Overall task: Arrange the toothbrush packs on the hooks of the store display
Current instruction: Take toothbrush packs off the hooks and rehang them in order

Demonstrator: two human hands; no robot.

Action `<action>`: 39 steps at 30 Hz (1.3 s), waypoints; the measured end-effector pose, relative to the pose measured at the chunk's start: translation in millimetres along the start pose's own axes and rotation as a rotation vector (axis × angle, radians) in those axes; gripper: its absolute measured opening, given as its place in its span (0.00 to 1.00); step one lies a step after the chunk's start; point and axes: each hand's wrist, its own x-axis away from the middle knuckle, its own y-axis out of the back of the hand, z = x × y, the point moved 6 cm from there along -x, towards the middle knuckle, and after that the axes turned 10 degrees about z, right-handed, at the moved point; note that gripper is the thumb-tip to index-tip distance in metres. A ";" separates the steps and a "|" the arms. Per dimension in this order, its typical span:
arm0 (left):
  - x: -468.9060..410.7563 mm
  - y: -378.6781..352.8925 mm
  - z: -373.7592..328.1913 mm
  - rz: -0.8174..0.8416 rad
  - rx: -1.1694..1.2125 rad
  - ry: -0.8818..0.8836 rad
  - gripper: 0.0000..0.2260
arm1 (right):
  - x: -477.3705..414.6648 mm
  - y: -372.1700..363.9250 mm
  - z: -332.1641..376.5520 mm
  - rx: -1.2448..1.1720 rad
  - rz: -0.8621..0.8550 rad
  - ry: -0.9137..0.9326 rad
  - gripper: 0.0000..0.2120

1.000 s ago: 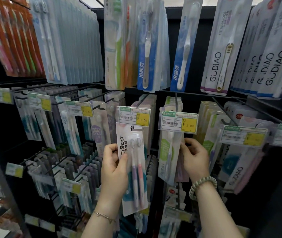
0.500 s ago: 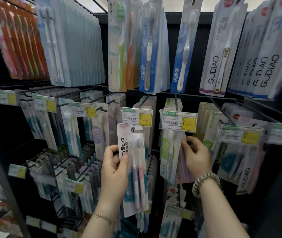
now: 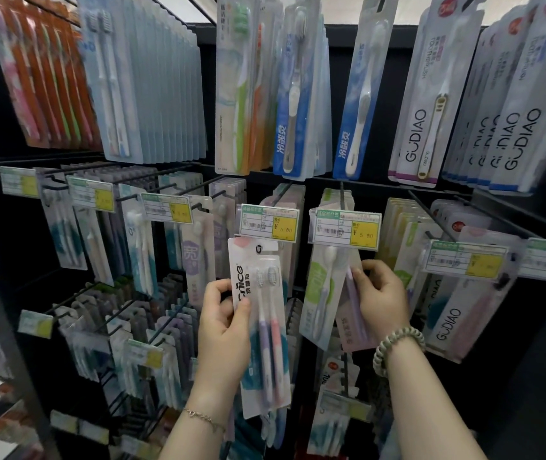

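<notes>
1. Far left: the side packs (image 3: pixel 138 247) fill their wire hooks and need nothing from you. The lower hooks (image 3: pixel 165 313) jut toward you just beside your left forearm, so mind the ends.
2. Your left hand (image 3: pixel 223 330) grasps the two-brush pack (image 3: pixel 273 366) by its left edge, thumb across the front and fingers behind. The pack is upright. Its hang hole (image 3: pixel 258 249) sits just under the price tag (image 3: pixel 269 224).
3. Step in hand, as I judge it: the pack is offered up to its hook (image 3: pixel 281 194) but not yet hung. The hook tip is hidden behind the tag, so I cannot tell how the hole lines up with it.
4. Next move: raise the pack a little and feel for the tip behind the tag. Then slide the hole back along the wire until it reaches the packs already there.
5. Your right hand (image 3: pixel 383 298) grasps the hanging packs (image 3: pixel 323 293) under the next tag (image 3: pixel 344 229), fingers curled round their right edge. They hang skewed. You are probably steadying or straightening them.
6. Room is tight.
   - The two columns nearly touch between your hands.
   - The upper-row packs (image 3: pixel 293 127) end just above the tags and limit your lift.
   - The right-hand tag (image 3: pixel 464 260) sticks out near your right knuckles.
</notes>
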 end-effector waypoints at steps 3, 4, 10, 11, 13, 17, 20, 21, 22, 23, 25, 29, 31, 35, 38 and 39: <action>0.3 -1.9 -2.4 0.000 0.002 0.000 0.07 | 3.8 1.7 -6.7 -0.012 -0.043 -0.014 0.05; 0.1 -2.5 -3.1 -0.001 0.006 0.001 0.07 | 4.9 1.8 -8.5 -0.027 -0.057 -0.016 0.06; -3.3 -4.0 -3.3 -0.011 0.013 -0.003 0.06 | 9.6 0.2 -18.8 -0.086 -0.133 -0.049 0.06; -3.9 -4.0 -3.2 -0.013 0.010 -0.002 0.06 | 10.9 -0.8 -19.5 -0.090 -0.146 -0.045 0.06; -5.1 -3.3 -2.9 -0.021 0.002 0.001 0.07 | 13.0 -3.5 -21.2 -0.101 -0.171 -0.037 0.06; -6.9 -1.7 -1.7 -0.032 -0.012 0.010 0.07 | 13.5 -8.6 -26.1 -0.111 -0.180 -0.040 0.06; -7.6 -1.0 -0.8 -0.033 -0.021 0.008 0.07 | 11.1 -7.7 -22.7 -0.085 -0.167 -0.013 0.06; -7.8 -1.0 -0.3 -0.030 -0.018 0.010 0.07 | 9.6 -6.1 -21.2 -0.078 -0.167 -0.007 0.06; -8.1 -1.1 0.3 -0.028 -0.015 0.012 0.07 | 7.8 -4.2 -19.5 -0.068 -0.166 -0.005 0.06; -8.2 -1.3 0.8 -0.025 -0.012 0.013 0.07 | 5.7 -2.3 -17.7 -0.051 -0.163 -0.005 0.06; -8.7 -2.4 1.6 -0.019 -0.002 0.014 0.07 | 1.3 0.9 -16.3 -0.008 -0.154 -0.007 0.06; -9.5 -6.3 2.2 -0.002 0.016 0.010 0.07 | -0.2 4.8 -13.8 0.060 -0.148 -0.018 0.06; -10.2 -7.2 3.1 -0.005 0.013 0.009 0.06 | 1.9 5.3 -7.6 0.112 -0.150 0.004 0.06; -9.9 -6.4 5.6 -0.013 -0.007 0.018 0.07 | 5.6 2.1 11.8 0.235 -0.095 0.062 0.06; -9.7 -3.0 5.8 -0.019 -0.019 0.014 0.06 | 8.9 0.7 16.0 0.291 -0.081 0.057 0.06; -10.0 -1.7 5.8 -0.018 -0.017 0.013 0.06 | 10.6 1.4 13.5 0.290 -0.092 0.040 0.05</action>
